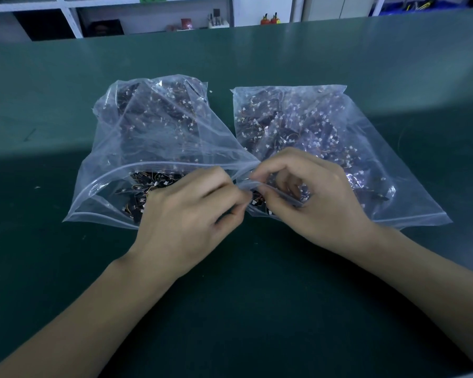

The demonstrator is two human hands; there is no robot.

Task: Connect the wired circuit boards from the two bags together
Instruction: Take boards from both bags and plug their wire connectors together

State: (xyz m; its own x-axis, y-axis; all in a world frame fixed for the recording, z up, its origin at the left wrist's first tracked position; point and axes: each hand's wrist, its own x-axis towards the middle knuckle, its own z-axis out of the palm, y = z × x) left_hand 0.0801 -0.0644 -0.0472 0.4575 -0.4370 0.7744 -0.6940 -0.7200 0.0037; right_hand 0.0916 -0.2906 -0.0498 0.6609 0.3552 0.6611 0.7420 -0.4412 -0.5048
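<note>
While both hands (253,195) pinch, bag edges (246,184) touch.

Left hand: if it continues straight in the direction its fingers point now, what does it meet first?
The left hand points right, toward the right hand. Its fingers would first meet the mouth edge of the right bag, which both hands seem to pinch already, then the right hand's fingers. Depth is unclear.

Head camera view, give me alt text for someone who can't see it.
A person's left hand and right hand pinch the zip edge of the right bag, one of two clear plastic bags of dark wired circuit boards on a green table. The left bag lies open at its mouth.
</note>
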